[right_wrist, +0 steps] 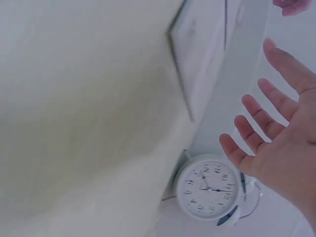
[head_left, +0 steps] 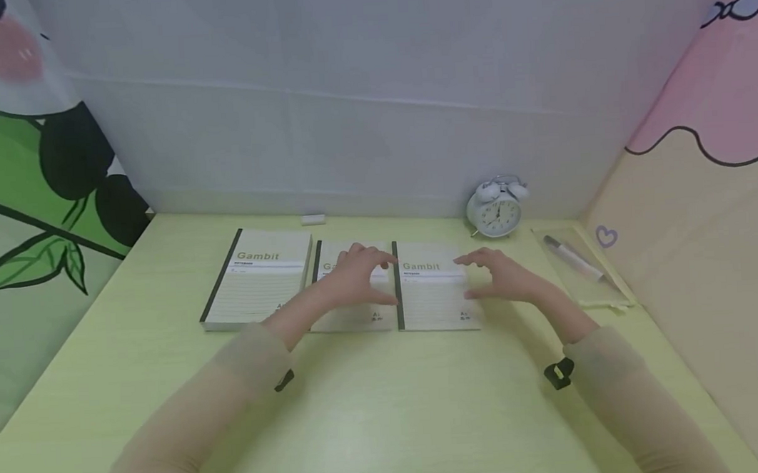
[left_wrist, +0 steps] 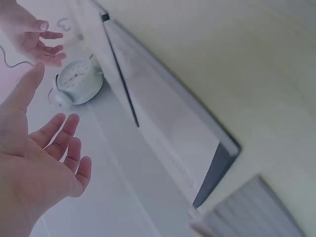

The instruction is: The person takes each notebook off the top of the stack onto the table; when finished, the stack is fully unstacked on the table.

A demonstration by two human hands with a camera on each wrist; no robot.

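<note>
Three spots on the table hold matching "Gambit" notebooks with dark spines. At the left lies a thick pile of notebooks (head_left: 253, 296); a thin middle notebook (head_left: 354, 319) and a thin right notebook (head_left: 435, 301) lie flat beside it. My left hand (head_left: 355, 277) hovers over the middle notebook, partly hiding it, its fingertips near the right notebook's spine. On the other side, my right hand (head_left: 506, 276) has its fingertips close to that notebook's right edge. In both wrist views, the left hand (left_wrist: 37, 170) and right hand (right_wrist: 284, 143) have spread, relaxed fingers and hold nothing.
A white twin-bell alarm clock (head_left: 496, 207) stands at the back right. Beside it, a shallow tray (head_left: 582, 304) holds a marker-like pen (head_left: 573, 258). A small white block (head_left: 313, 219) lies near the back wall (head_left: 348, 138). Printed cloth walls border both sides.
</note>
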